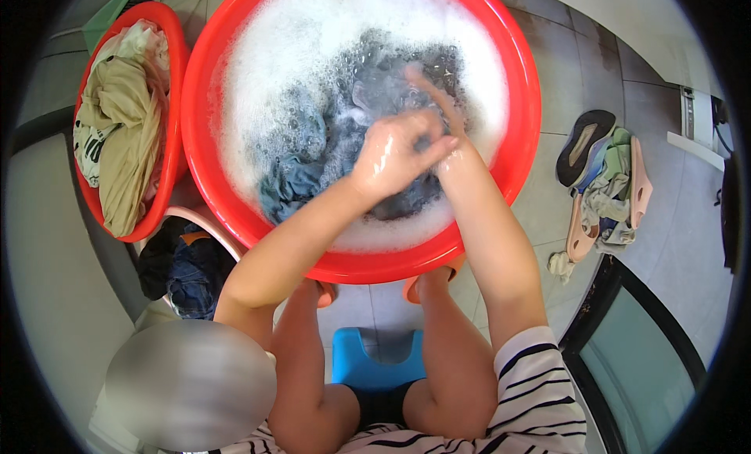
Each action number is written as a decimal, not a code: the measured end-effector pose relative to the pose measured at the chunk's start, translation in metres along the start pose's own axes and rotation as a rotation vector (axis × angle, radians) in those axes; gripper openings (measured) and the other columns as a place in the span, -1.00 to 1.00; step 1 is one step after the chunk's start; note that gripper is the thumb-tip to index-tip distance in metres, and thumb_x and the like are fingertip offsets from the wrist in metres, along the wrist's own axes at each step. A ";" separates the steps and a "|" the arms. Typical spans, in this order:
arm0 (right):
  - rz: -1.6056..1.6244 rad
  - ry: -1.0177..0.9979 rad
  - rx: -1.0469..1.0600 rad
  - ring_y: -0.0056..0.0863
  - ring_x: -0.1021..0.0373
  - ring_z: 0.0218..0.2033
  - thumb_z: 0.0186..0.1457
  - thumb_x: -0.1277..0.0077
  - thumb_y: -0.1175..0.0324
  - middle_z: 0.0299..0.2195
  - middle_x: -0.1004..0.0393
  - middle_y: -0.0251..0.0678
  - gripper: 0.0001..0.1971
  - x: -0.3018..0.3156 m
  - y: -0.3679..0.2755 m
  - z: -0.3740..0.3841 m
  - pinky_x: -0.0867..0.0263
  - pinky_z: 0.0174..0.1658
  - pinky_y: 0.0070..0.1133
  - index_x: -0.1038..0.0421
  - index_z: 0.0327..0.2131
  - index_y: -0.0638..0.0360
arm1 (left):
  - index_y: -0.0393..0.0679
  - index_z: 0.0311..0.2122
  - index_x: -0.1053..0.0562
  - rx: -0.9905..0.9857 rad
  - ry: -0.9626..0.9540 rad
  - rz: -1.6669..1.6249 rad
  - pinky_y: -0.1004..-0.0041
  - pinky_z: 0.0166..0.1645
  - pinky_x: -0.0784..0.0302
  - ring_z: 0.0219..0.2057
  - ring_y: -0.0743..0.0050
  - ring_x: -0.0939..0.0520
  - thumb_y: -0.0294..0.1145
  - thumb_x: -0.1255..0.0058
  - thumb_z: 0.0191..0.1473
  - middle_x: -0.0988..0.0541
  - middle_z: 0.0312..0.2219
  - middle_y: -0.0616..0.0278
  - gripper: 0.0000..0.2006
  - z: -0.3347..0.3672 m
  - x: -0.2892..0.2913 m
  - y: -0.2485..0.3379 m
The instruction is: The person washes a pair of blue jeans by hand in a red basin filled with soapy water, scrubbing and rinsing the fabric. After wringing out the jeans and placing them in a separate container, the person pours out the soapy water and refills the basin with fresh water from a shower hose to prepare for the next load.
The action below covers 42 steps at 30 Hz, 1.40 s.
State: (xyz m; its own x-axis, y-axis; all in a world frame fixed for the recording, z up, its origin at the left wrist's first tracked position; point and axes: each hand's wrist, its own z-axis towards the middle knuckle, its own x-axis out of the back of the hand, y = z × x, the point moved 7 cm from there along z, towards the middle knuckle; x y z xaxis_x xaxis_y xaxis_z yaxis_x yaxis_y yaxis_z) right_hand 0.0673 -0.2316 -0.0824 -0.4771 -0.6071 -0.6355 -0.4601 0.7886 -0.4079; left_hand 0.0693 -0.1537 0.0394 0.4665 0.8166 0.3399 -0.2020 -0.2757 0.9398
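Note:
A big red basin (526,102) holds foamy water with soaked clothes in it. My left hand (395,150) is wet and curled above the water, its thumb reaching over my right wrist; its palm is hidden, so I cannot tell if anything is in it. Beyond it, my right hand (436,94) is smeared by motion over the dark grey wet clothes (391,70), one finger pointing away from me. Blue-teal cloth (291,184) lies bunched in the suds left of my hands.
At left, a smaller red tub (177,63) holds beige and white clothes (125,125). Dark clothes and denim (192,270) fill a pink tub below it. Pink slippers (580,231), a dark shoe (585,145) and socks (606,196) lie right. A blue stool (375,364) is beneath me.

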 end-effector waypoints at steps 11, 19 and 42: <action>0.152 0.223 -0.018 -0.55 -0.37 -0.31 0.14 0.11 0.25 -0.34 -0.43 -0.35 -0.75 -0.017 0.007 -0.050 -0.31 -0.24 -0.57 -0.39 -0.21 0.20 | -0.26 -0.50 -0.41 -0.049 0.166 0.161 0.33 -0.48 -0.36 -0.68 0.17 -0.36 -0.26 0.09 0.10 -0.38 -0.67 -0.07 -0.73 -0.002 0.013 0.006; -1.116 0.500 0.487 -0.27 -0.36 -0.17 0.14 0.16 0.04 -0.18 -0.40 -0.05 -0.51 0.003 -0.059 -0.055 -0.24 -0.07 -0.39 -0.23 -0.05 0.28 | 0.07 -0.03 -0.37 0.307 0.270 0.323 0.18 -0.16 -0.43 -0.19 -0.09 -0.51 -0.05 0.14 0.12 -0.45 -0.16 -0.06 -0.65 0.008 0.046 -0.082; -0.120 0.395 -0.100 -0.54 -0.36 -0.34 0.06 0.06 0.13 -0.34 -0.42 -0.30 -0.65 -0.040 0.019 -0.065 -0.28 -0.21 -0.60 -0.42 -0.26 0.26 | -0.19 -0.35 -0.51 0.231 0.081 0.221 0.34 -0.25 -0.46 -0.33 -0.02 -0.56 -0.12 0.01 0.01 -0.53 -0.37 -0.06 -0.69 0.006 0.037 -0.033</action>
State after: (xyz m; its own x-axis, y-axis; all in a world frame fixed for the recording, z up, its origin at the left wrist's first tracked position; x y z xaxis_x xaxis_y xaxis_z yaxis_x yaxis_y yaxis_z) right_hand 0.0286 -0.1989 -0.0219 -0.6570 -0.7002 -0.2792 -0.5910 0.7084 -0.3858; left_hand 0.0979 -0.1173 0.0216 0.3614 0.7592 0.5413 -0.0858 -0.5510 0.8301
